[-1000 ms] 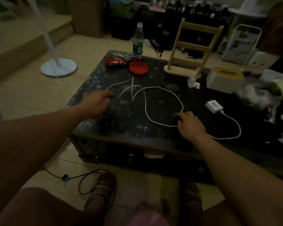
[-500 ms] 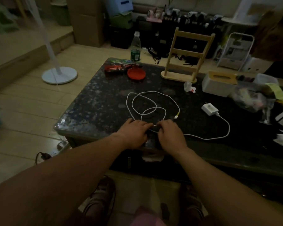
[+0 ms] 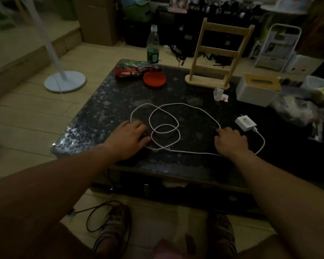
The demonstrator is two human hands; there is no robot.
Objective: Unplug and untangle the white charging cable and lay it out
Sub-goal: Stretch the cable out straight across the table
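Your L hand point(image 3: 128, 136) lies flat on the looped white charging cable point(image 3: 181, 103); R hand point(image 3: 230, 141) pinches its end, on dark speckled table point(image 3: 101, 116).

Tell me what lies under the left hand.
The white cable runs in under the left hand and comes out again, on the dark table; the stretch between is covered.

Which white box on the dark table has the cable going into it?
The small white plug-in charger block near the right hand; the thin white cable joins it. The bigger white tissue box with wooden lid has none.
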